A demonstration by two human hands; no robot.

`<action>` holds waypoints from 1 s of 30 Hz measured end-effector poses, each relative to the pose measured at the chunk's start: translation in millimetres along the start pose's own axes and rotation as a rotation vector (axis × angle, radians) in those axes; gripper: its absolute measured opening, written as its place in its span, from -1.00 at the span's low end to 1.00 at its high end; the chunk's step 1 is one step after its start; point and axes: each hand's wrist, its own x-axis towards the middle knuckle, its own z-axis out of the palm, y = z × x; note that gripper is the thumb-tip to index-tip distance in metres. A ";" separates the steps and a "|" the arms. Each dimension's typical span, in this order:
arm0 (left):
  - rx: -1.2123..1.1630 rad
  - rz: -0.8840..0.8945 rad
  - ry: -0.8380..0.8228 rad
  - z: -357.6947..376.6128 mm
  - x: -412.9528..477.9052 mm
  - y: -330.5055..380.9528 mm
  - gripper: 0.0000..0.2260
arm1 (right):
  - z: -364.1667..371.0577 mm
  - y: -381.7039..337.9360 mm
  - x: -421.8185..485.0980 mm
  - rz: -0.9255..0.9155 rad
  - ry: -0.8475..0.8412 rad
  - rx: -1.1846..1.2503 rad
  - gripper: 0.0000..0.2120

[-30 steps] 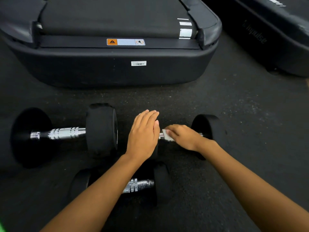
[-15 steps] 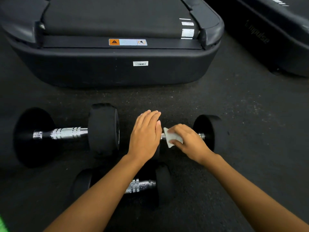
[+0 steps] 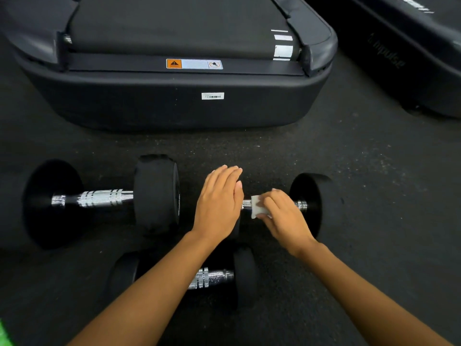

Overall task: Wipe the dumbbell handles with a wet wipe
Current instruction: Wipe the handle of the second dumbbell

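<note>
Head view
A: Where is the wet wipe (image 3: 257, 207)?
B: Just right of the frame's centre. It is a small white folded pad laid on the chrome handle (image 3: 246, 204) of the right-hand dumbbell (image 3: 311, 203). The right hand (image 3: 282, 216) has fingers and thumb curled about it, pinching it against the bar, and bare chrome shows on either side.
A: And the left hand (image 3: 219, 206)?
B: At centre, flat, fingers straight and together, holding nothing. It lies over the spot where that dumbbell's other weight should be, and the weight is mostly hidden beneath the palm. I take it the hand presses down so the round weights cannot roll on the floor (image 3: 374, 186) while the wipe rubs.
A: Why pinch and not press flat?
B: The bar is round. Wrapping the wipe about it reaches more of the surface in one pass, I'd judge.
A: What else is there?
B: A large dumbbell (image 3: 99, 198) at the left of the frame, its handle bare, and a small dumbbell (image 3: 214, 277) at lower centre, partly under the left forearm. No wipe touches either, so I'd reckon the task is partway at best. Across the top is the end of a treadmill (image 3: 174, 108), with another machine (image 3: 411, 71) in the upper right corner
</note>
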 end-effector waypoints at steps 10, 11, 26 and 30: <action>-0.002 0.004 0.015 0.6 1.3 -0.7 -0.56 | -3.2 4.6 4.2 0.113 -0.068 0.016 -0.68; -0.002 0.005 0.015 1.0 1.0 -0.7 -0.56 | -4.3 4.8 8.7 0.169 -0.100 0.022 -0.69; -0.012 0.009 0.006 0.4 0.6 0.3 -0.56 | -19.3 10.1 30.5 0.281 -0.418 0.261 -0.70; -0.015 0.005 0.009 0.9 2.0 -1.4 -0.55 | -8.0 -4.5 48.2 0.325 -0.448 0.229 -0.74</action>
